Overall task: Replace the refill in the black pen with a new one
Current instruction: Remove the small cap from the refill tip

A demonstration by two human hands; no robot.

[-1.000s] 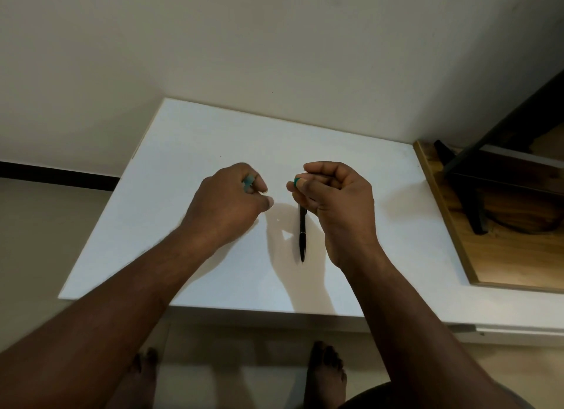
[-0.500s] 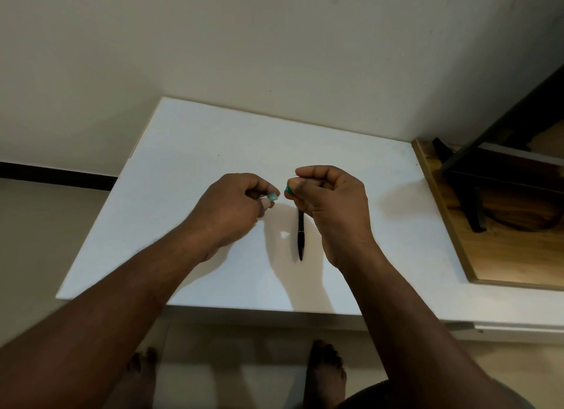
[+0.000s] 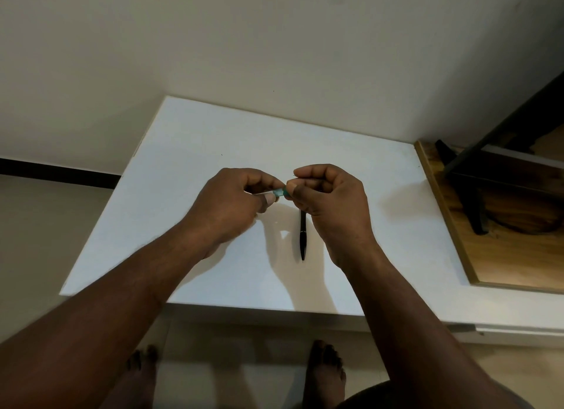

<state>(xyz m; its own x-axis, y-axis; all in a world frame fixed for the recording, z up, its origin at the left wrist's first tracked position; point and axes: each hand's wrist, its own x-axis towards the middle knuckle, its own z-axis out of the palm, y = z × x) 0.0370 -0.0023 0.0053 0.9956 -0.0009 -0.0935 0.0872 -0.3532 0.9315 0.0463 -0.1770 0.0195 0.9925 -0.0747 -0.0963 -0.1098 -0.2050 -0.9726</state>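
A black pen (image 3: 302, 234) lies on the white table (image 3: 189, 152), tip toward me, partly under my right hand. My left hand (image 3: 235, 204) and my right hand (image 3: 328, 195) meet above the table, fingers curled. Between their fingertips sits a small teal piece (image 3: 280, 192), pinched from both sides. A thin dark tip (image 3: 293, 176) pokes out by my right index finger; the rest of what my right hand holds is hidden in the fist.
A wooden surface (image 3: 500, 256) with a dark metal frame (image 3: 476, 207) adjoins the table on the right. The wall rises right behind the table. My bare feet (image 3: 325, 375) stand on the floor below the table's near edge.
My two hands have closed the gap between them and now touch at the fingertips, bringing the teal pieces together. The black pen has stayed where it was.
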